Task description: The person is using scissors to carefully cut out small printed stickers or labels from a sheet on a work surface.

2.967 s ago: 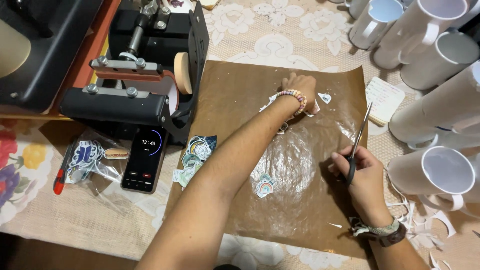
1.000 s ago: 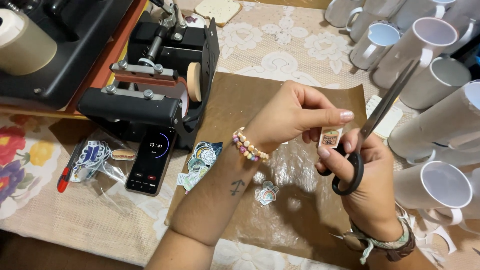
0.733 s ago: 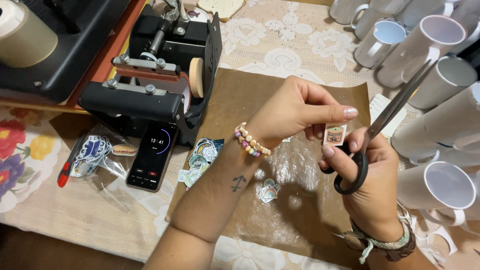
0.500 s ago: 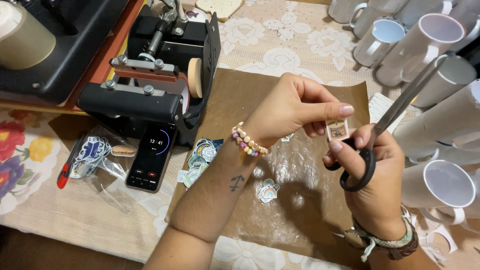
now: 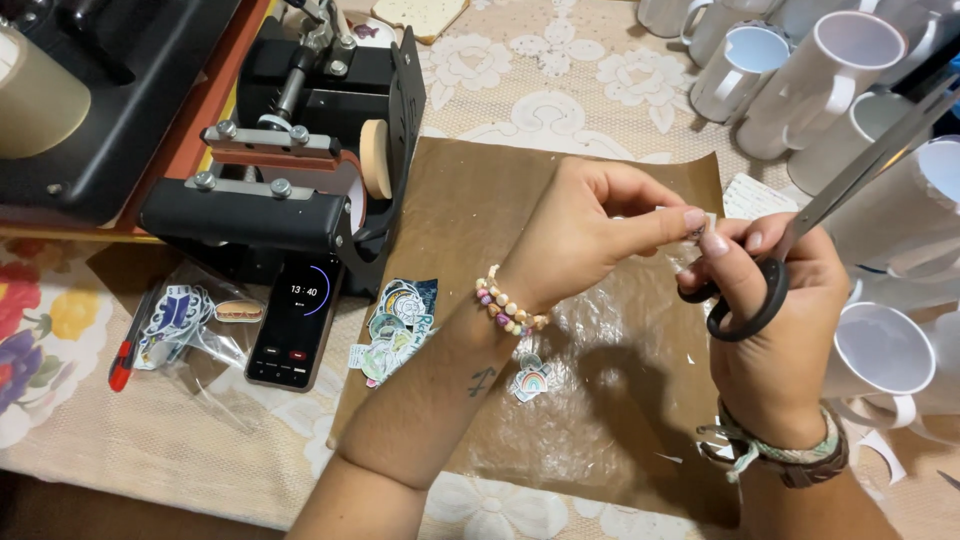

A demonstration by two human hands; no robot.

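My left hand [image 5: 590,235] is raised over the brown paper sheet [image 5: 480,200] and pinches a small sticker [image 5: 697,227] between thumb and fingertips. My right hand [image 5: 775,310] meets it from the right, fingers through the black handles of the scissors [image 5: 800,235], whose long blades point up and to the right. Both thumbs touch at the sticker, which is mostly hidden by fingers. Below the hands a crumpled clear plastic film [image 5: 590,390] and a small rainbow sticker [image 5: 530,381] lie on the paper.
A black mug press [image 5: 290,170] stands at left, with a phone [image 5: 296,320] showing a timer in front of it. A pile of stickers [image 5: 398,325], a plastic bag of stickers [image 5: 190,320] and a red pen [image 5: 122,365] lie nearby. Several white mugs [image 5: 850,90] crowd the right side.
Three seconds ago both hands were down on the paper. They have since lifted together with the sticker and scissors, and the hands have closed in on the sticker.
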